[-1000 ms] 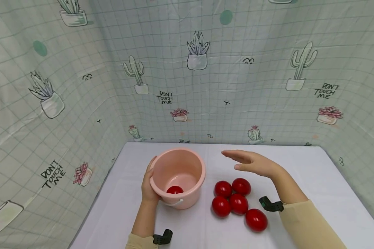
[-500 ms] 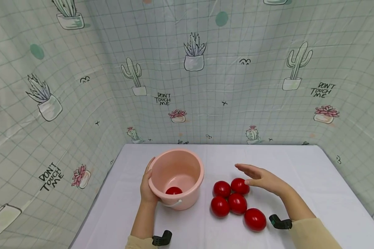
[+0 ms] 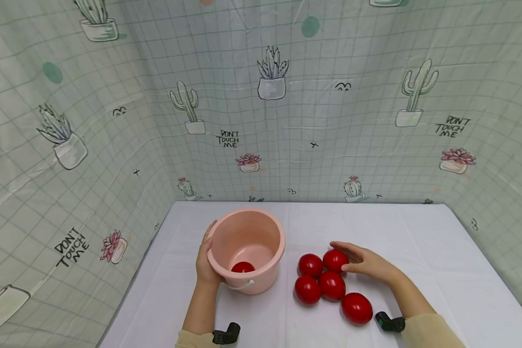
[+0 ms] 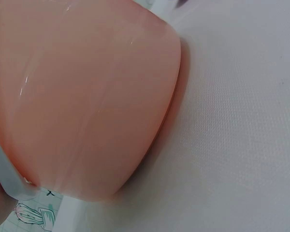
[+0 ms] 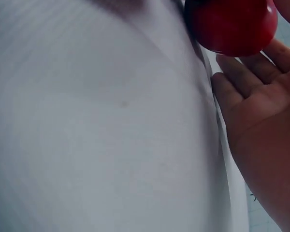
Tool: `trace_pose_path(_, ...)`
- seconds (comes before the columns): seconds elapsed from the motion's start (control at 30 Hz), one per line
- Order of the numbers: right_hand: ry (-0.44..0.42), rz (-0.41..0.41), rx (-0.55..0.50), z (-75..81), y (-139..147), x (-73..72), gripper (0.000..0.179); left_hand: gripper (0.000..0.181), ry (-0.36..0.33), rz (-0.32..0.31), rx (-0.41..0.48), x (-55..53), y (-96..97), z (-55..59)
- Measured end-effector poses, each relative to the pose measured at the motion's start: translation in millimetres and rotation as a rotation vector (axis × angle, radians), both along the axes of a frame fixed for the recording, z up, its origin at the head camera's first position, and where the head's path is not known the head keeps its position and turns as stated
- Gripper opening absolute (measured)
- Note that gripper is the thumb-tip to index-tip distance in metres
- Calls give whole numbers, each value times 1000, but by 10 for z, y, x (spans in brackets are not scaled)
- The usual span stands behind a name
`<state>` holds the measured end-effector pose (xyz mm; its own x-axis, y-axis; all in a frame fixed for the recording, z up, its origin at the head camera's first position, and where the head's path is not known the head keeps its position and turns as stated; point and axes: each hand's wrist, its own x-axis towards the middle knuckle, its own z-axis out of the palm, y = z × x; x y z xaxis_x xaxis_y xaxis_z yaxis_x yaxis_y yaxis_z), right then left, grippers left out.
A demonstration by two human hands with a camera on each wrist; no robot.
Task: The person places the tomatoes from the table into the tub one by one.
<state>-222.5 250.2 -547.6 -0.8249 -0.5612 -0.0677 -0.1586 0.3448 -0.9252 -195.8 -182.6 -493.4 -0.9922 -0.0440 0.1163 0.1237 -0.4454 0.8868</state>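
On the left of the table, my left hand point(image 3: 207, 261) holds a pink bucket point(image 3: 273, 271) by its left side, fingers along the wall below the rim. The bucket tilts toward me, and one glossy red ball point(image 3: 243, 267) shows inside it. In the left wrist view the bucket's wall point(image 4: 96, 96) fills much of the picture. My right hand point(image 3: 368, 263) is around the farthest red ball point(image 3: 334, 260) of a small group, thumb at its near right side, fingers reaching behind. In the right wrist view its loosely bent fingers lie close beside that ball point(image 5: 234, 26).
Several more red balls lie by the right hand: one at the left point(image 3: 310, 266), one in front point(image 3: 307, 290), one in the middle point(image 3: 332, 285), and an oval one point(image 3: 356, 308) nearest me. A cactus-print curtain point(image 3: 304, 116) surrounds the white table point(image 3: 191, 212).
My right hand has moved right, then down toward the table, to the farthest red ball of the group. The left hand and the bucket have stayed in place.
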Motion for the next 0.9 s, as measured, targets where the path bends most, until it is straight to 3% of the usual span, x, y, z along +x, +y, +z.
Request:
trace_pose_path(0.43,37,19,3,-93,35,-13,62,54,0,-9,-9,11,3,8)
trace_pose_path(0.9,10,-14,24,-88,23,-16,59,53,-7,-1,-14,5,4,20)
